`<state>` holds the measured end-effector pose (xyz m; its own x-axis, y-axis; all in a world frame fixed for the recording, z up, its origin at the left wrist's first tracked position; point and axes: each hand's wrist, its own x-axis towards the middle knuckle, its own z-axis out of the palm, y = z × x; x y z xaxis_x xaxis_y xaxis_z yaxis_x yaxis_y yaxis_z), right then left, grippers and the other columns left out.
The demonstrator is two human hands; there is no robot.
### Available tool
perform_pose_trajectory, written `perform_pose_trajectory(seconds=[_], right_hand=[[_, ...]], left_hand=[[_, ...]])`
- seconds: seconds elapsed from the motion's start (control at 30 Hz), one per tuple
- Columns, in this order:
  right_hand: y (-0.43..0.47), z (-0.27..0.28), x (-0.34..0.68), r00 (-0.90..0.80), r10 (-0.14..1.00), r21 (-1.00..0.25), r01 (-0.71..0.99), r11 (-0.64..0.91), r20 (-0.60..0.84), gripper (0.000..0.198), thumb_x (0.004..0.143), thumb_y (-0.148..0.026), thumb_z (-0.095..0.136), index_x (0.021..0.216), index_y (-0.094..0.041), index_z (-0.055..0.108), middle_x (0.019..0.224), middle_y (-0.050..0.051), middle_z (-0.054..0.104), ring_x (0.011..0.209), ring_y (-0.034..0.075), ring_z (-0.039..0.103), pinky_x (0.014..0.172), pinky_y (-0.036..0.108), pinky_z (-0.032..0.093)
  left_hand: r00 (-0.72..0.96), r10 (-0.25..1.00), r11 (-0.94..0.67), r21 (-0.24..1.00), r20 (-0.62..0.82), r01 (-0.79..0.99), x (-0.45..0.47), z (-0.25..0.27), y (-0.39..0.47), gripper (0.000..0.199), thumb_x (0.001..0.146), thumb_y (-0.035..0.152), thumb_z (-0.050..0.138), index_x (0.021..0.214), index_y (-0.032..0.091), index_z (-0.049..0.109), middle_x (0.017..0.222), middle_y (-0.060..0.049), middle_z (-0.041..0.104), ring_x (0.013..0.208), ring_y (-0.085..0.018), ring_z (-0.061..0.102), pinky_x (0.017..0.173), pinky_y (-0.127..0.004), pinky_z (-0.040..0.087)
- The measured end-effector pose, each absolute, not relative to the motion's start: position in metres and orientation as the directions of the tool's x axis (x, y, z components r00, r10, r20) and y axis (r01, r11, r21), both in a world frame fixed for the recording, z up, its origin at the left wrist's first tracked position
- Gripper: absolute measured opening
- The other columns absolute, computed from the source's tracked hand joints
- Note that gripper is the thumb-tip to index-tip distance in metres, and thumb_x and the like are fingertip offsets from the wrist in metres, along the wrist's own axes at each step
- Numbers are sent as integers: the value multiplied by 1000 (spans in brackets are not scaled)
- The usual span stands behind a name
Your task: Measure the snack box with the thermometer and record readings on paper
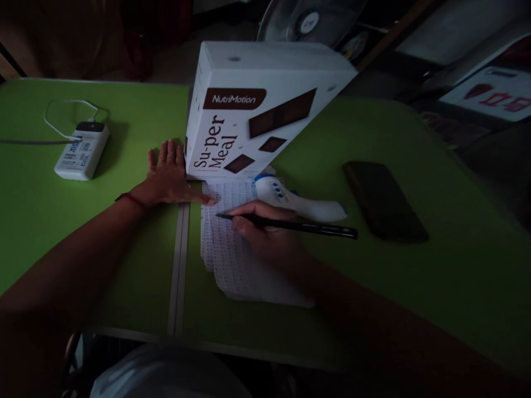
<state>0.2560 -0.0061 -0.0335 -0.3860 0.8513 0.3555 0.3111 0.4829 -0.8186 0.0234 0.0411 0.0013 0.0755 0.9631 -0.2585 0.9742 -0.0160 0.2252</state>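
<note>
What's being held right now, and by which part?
The right hand holds a slim black pen near its writing tip; the left hand lies flat, gripping nothing.

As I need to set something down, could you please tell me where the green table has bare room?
Bare table shows between the white cabled device and the left forearm, and between the white box and the dark flat object. The middle is crowded: left hand, papers, handheld device, and right hand with pen.
</note>
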Motion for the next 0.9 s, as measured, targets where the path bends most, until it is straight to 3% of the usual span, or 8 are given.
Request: perform_pose_trajectory(seconds=[0.9], right_hand=[[-6,-30,255,-341,883,-842,323,432,323,7,80,-21,63,75,-24,68,56,-5,62,48,12,52,47,26,40]], left_hand=[[72,970,-8,264,-234,965,24,2,40,166,48,109,55,170,11,0,176,-21,-11,160,-45,-17,130,-60,-11]])
